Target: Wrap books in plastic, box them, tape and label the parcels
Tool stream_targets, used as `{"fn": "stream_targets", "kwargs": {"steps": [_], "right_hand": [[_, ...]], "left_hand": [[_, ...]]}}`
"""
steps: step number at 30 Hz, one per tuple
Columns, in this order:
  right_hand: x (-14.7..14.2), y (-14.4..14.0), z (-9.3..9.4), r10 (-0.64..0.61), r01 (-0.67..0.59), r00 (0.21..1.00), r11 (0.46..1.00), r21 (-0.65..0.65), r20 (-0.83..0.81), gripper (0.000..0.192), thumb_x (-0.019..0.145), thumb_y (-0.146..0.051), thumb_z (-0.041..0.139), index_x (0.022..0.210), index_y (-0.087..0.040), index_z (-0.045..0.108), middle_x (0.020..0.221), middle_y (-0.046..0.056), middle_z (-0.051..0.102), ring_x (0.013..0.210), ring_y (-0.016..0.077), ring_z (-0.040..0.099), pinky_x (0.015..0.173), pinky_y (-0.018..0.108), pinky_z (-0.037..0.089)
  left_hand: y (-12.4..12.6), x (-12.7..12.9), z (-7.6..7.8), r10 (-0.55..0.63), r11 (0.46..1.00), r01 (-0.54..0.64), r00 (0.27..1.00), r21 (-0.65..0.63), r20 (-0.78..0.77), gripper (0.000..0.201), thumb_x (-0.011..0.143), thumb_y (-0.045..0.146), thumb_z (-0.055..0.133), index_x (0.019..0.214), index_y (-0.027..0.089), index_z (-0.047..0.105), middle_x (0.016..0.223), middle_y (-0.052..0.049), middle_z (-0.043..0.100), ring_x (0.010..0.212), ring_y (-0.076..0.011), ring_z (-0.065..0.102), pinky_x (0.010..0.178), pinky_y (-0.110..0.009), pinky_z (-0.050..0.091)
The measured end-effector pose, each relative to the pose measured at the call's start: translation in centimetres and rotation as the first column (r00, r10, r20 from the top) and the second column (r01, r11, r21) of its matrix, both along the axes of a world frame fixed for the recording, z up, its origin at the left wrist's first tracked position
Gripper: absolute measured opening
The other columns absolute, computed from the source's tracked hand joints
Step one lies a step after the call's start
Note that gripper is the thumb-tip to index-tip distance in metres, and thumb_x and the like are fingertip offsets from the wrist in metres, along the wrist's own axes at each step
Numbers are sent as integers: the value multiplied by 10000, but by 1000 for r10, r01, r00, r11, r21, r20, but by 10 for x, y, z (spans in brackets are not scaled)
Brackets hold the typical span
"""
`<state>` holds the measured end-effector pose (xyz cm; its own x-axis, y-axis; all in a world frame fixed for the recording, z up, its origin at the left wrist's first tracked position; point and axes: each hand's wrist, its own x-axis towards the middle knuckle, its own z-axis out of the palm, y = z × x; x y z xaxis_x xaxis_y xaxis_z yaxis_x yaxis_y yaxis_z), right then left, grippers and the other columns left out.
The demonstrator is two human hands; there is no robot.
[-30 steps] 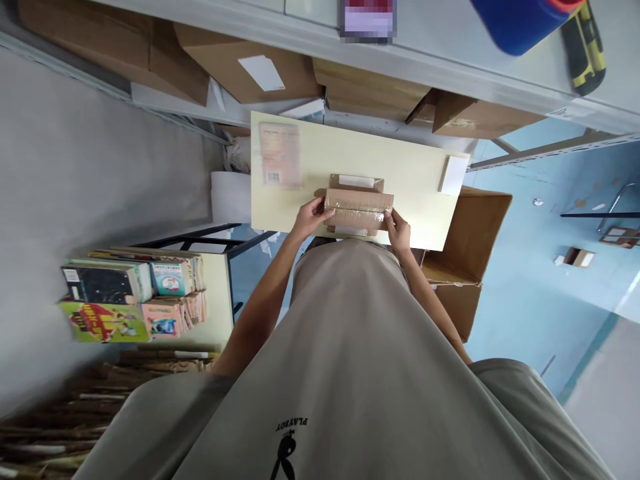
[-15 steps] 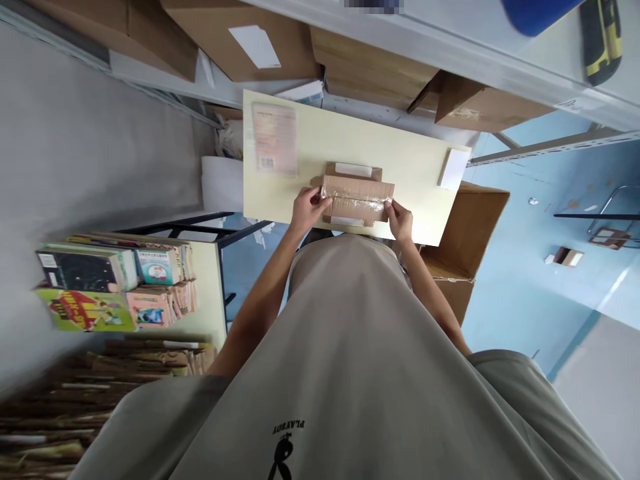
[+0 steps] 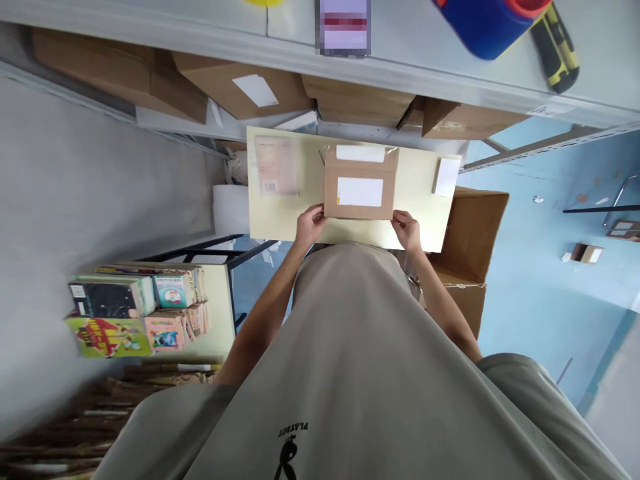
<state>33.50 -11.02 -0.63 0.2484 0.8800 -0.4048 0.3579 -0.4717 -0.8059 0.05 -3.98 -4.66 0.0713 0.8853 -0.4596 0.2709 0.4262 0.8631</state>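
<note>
A small cardboard box (image 3: 360, 170) with white labels on it rests on the pale yellow tabletop (image 3: 310, 230) in front of me. Clear tape shows at its far edge. My left hand (image 3: 311, 225) pinches the box's near left corner between thumb and fingers. At the near right corner, the fingertips of my right hand (image 3: 406, 229) close on the box the same way. Left of the box lies a faded printed sheet (image 3: 277, 167). A white block or pad (image 3: 447, 177) sits at the table's right end.
Above the table's far side runs a grey shelf (image 3: 200, 37) bearing a blue container (image 3: 483, 30) and a yellow-black utility knife (image 3: 557, 53). Large cartons (image 3: 255, 87) stand beneath it. Stacked books (image 3: 110, 300) are at left; an open carton (image 3: 473, 230) is at right.
The box has turned so its labelled side faces me, where a taped flap showed before. Both hands have shifted to its near corners. My view has tilted slightly upward.
</note>
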Motion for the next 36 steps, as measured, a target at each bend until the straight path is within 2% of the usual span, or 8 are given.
{"fn": "stream_targets", "kwargs": {"steps": [5,10,14,19,22,26,31,36], "right_hand": [[9,20,-22,58,-46,997,974,-220,46,128,857,-157,745,801,-220,842,1163,157,920,1190,349,870,1243,540,670],[16,61,-30,-124,118,992,980,-161,-30,215,1041,-288,736,1120,-142,873,1266,207,904,1146,302,882,1196,534,705],[8,73,-18,-211,196,952,977,-87,-220,556,1079,-649,826,1251,-121,857,1272,221,894,1163,308,883,1178,535,736],[2,47,18,-175,193,960,979,65,-220,939,1020,-988,671,1403,-152,860,1338,218,898,1281,359,884,1171,551,743],[-6,33,29,-188,205,959,977,58,-211,997,988,-1050,635,1367,-161,883,1361,205,901,1322,373,870,1124,551,762],[-21,24,22,-166,165,978,986,-20,-130,969,921,-1072,688,1242,-183,905,1264,165,928,1300,383,875,1139,567,752],[-29,19,18,-172,170,985,981,-95,-12,933,764,-1004,911,1203,-182,893,1295,226,919,1300,418,880,1214,564,708],[-22,14,10,-162,157,982,986,-57,-100,940,869,-1120,678,1092,-219,831,1157,152,906,1224,358,875,1113,552,759]], "left_hand": [[8,-9,-28,-85,991,70,987,-113,-134,229,757,216,693,918,207,855,1160,-146,919,1302,-378,842,1296,-600,627],[60,6,-38,72,994,-81,991,-73,-114,284,778,268,684,1022,243,827,1259,-132,902,1380,-353,810,1293,-562,619],[82,22,-19,112,994,-112,994,-4,13,156,894,322,681,989,248,780,1161,-80,900,1298,-335,821,1192,-471,668],[65,6,28,96,980,-97,995,174,13,434,1100,610,663,1270,238,809,1419,-129,870,1440,-347,777,1237,-478,645],[50,-1,42,63,979,-55,997,196,-34,533,1144,693,642,1396,248,794,1455,-134,857,1458,-335,779,1252,-478,646],[38,3,32,45,989,-26,991,147,-123,495,1089,587,784,1432,230,806,1420,-134,870,1389,-323,804,1184,-437,674],[32,0,13,104,994,-93,967,59,-231,427,1006,412,858,1367,185,836,1308,-150,889,1291,-335,833,1148,-436,678],[30,-11,4,215,977,-211,959,40,-187,312,1032,428,808,1231,188,819,1348,-171,882,1301,-325,840,1187,-442,673]]}}
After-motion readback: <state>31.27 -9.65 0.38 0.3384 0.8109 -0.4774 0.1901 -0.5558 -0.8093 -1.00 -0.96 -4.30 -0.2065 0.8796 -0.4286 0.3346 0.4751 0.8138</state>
